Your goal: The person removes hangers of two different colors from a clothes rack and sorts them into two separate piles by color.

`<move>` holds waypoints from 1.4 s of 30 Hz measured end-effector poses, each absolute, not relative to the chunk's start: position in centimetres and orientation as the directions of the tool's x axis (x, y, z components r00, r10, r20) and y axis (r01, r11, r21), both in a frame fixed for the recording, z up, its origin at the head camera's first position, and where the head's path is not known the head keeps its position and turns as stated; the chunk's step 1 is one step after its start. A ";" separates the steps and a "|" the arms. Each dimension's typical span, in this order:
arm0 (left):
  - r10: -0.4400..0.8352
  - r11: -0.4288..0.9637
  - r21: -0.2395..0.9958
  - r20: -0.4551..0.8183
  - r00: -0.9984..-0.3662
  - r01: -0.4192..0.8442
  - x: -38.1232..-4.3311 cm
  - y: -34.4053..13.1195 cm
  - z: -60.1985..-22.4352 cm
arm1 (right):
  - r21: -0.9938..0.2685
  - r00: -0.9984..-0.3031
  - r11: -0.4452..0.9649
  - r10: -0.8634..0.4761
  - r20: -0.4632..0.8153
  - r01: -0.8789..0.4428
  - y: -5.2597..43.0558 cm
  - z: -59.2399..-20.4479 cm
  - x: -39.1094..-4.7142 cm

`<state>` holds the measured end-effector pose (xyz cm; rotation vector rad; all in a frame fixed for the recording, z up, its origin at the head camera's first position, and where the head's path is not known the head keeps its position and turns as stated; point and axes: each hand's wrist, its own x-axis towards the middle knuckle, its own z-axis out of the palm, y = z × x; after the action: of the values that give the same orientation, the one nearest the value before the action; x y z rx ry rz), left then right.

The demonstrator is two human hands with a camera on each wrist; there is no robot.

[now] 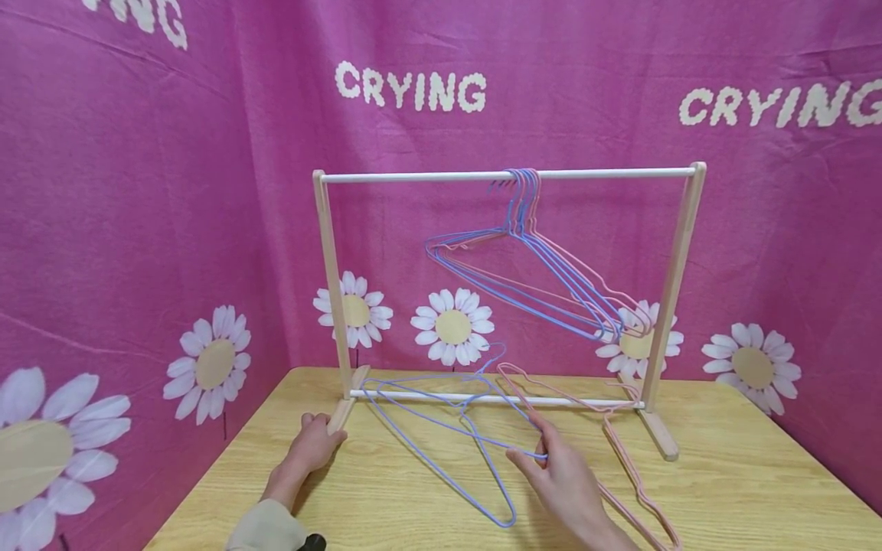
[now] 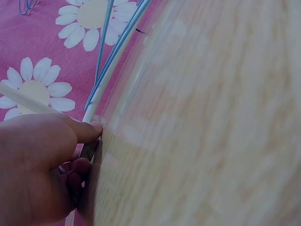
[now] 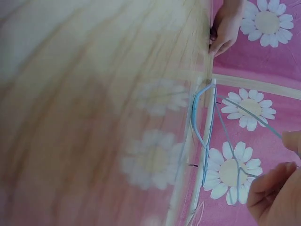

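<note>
My left hand [image 1: 313,444] grips the left wooden foot [image 1: 341,413] of a small clothes rack [image 1: 332,283]; the left wrist view shows its thumb and curled fingers around the wood. My right hand [image 1: 561,478] pinches one corner of a blue wire hanger [image 1: 475,437], whose far end reaches over the rack's lower white rail. Another blue hanger [image 1: 511,523] lies beneath it, across the rail and table. In the right wrist view, the right hand [image 3: 277,197] is partly cut off by the frame edge.
Several blue and pink hangers [image 1: 572,275] hang bunched from the rack's top rail [image 1: 413,177]. Pink hangers [image 1: 630,467] lie on the wooden table [image 1: 386,505] to the right, near the right foot [image 1: 659,436]. A pink flower-printed cloth [image 1: 586,76] stands behind and at the sides.
</note>
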<state>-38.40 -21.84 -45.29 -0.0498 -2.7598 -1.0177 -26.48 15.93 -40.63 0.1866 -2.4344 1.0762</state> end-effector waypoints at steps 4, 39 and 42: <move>-0.035 0.757 0.646 0.188 -0.981 0.097 -38.6 -21.9 -45.3 | -0.638 -0.913 0.734 0.060 0.403 -0.234 16.0 -40.6 -26.5; -0.038 0.763 0.643 0.152 -0.988 0.070 -38.4 -21.6 -44.8 | -0.470 -0.974 0.857 -0.224 0.030 -0.212 17.1 -42.1 -25.8; -0.035 0.766 0.639 0.154 -0.987 0.073 -38.4 -21.7 -44.8 | -0.438 -0.977 0.877 -0.209 0.027 -0.200 16.9 -41.9 -25.8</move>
<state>-38.37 -21.69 -44.80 -0.0304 -2.8023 -1.0244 -25.81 16.85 -41.89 0.3339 -3.0633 0.7111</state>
